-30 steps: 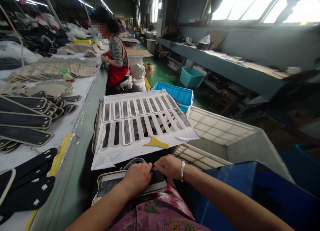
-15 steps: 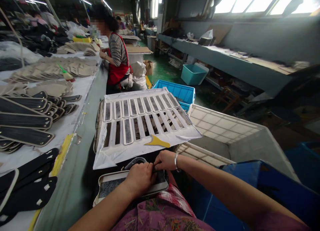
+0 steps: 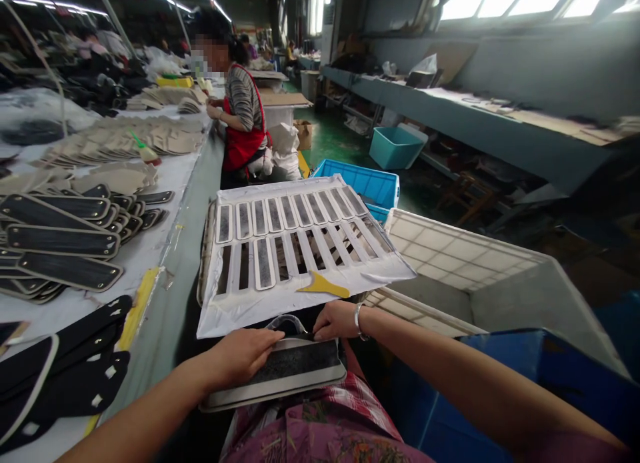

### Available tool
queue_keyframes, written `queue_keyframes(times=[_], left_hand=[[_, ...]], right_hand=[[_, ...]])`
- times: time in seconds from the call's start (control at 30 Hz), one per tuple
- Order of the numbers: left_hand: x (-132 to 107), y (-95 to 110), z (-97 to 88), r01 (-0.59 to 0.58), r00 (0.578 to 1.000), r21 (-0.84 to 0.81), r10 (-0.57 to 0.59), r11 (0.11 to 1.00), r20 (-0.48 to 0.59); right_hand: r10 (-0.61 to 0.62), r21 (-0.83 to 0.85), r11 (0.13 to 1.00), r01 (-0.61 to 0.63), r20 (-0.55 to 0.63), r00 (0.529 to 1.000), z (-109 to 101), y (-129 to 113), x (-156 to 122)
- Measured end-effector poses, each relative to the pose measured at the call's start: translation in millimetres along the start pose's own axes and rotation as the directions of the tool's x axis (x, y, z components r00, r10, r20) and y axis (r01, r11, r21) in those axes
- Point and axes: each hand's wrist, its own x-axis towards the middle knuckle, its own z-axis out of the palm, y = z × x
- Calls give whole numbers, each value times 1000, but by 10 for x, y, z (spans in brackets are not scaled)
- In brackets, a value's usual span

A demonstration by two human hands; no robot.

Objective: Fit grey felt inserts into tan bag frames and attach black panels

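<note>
Over the lap point(image 3: 364, 399), dark case point(image 3: 303, 361) beneath outstretched left fingers point(image 3: 259, 343), right fingers point(image 3: 327, 323) curled at its edge, hold unclear.

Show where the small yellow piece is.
In the head view, the yellow piece lies on the slotted board, at its near edge, beyond the right hand.

"What covers the slotted board point(image 3: 250, 307)?"
"Something white and wrinkled along its edges, paper or thin plastic; I can't tell which."
"And the flat case point(image 3: 300, 361) in front of the board?"
"Matt, grainy dark panel, smooth pale border. The handle point(image 3: 289, 318) looks wrapped in glossy clear film."
"Any metal?"
"A shiny silvery bracelet point(image 3: 359, 320) in front of the board, and bright rivets on the dark strips point(image 3: 70, 269) left of it."
"The crates?"
"Plastic: the blue crate point(image 3: 357, 178) behind the board, the white crate point(image 3: 435, 241) to its right."
</note>
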Motion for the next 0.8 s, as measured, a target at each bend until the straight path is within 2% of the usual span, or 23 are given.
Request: queue_keyframes(times=[0.27,0.4,0.53,0.67,0.8], left_hand=[[28,2,204,-16,1000,122,16,992,0],[6,-8,252,11,999,165,-6,986,-35],[-22,-20,259,22,999,183,-13,983,-52],[-34,-55,240,-21,998,204,31,979,-47],[-57,-109,170,-90,994,213,100,973,-39]], right_hand=[[-96,232,971,63,133,986,23,-61,95],[-139,212,972,103,162,977,50,-181,193],[-153,89,987,138,202,967,89,-320,367],[-160,67,987,148,230,960,101,-406,502],[-179,115,982,151,291,940,85,-392,535]])
